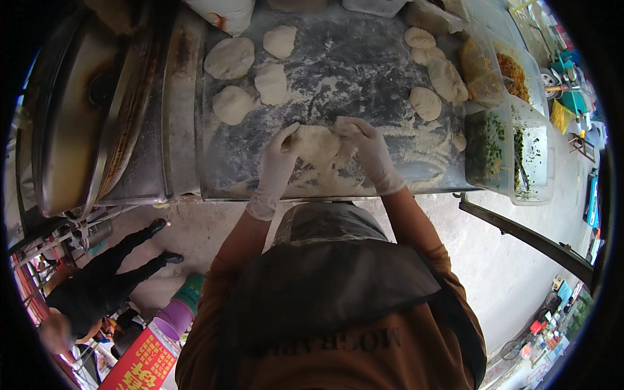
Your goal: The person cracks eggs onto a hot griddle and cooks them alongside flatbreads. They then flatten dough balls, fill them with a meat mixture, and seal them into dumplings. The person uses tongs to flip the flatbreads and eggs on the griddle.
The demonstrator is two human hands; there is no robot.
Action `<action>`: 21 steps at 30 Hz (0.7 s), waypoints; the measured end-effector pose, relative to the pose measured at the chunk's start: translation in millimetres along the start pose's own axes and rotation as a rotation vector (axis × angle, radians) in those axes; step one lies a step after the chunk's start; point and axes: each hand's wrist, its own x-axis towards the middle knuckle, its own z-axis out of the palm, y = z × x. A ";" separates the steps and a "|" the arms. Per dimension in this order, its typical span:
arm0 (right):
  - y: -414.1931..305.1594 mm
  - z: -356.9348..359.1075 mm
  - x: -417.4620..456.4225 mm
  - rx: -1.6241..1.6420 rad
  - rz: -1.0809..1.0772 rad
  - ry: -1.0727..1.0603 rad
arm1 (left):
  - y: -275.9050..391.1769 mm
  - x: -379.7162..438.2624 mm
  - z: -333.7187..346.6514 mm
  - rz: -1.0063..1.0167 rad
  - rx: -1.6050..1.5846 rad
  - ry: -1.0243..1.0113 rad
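Note:
Both my hands wear thin whitish disposable gloves. A flat round piece of dough (319, 145) lies near the front edge of the floured dark worktop (360, 68). My left hand (282, 146) grips its left edge between thumb and fingers. At the dough's right edge is my right hand (358, 139), fingers bent close to it; whether they pinch the dough is hidden. Several flattened dough rounds, one of them a larger disc (230, 58), rest at the back left. More dough pieces, including an oval one (425, 104), lie along the right side.
A large round griddle (87, 112) with a raised rim stands at left. On the right are a plastic tub of orange-brown shredded filling (514, 78) and a clear tub (536, 161) with chopped greens and a utensil. A person (92, 282) in black stands behind left, near a purple bucket (174, 319).

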 end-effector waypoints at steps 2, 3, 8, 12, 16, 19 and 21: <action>10.5 -1.5 -18.1 -0.505 -0.259 -0.010 | -7.0 -15.1 -8.7 0.124 0.167 0.075; 14.9 5.5 -30.7 -0.696 -0.349 -0.009 | -18.2 -15.0 -8.0 0.307 0.416 0.121; 44.1 36.4 -19.6 -1.388 -0.696 -0.110 | -18.7 -12.8 -6.5 0.659 1.197 -0.016; 7.9 43.5 -7.4 -1.069 -0.562 -0.084 | 16.8 -24.2 -20.5 0.606 1.217 -0.272; -10.7 56.8 15.9 -0.832 -0.542 0.201 | -18.3 -37.8 -7.8 0.742 1.202 -0.257; -6.9 63.1 45.9 -1.190 -0.432 0.108 | -30.7 -22.2 -8.9 0.811 1.109 -0.282; 2.5 71.0 57.4 -1.639 -0.302 -0.065 | -11.8 -11.6 -34.6 0.822 0.946 -0.431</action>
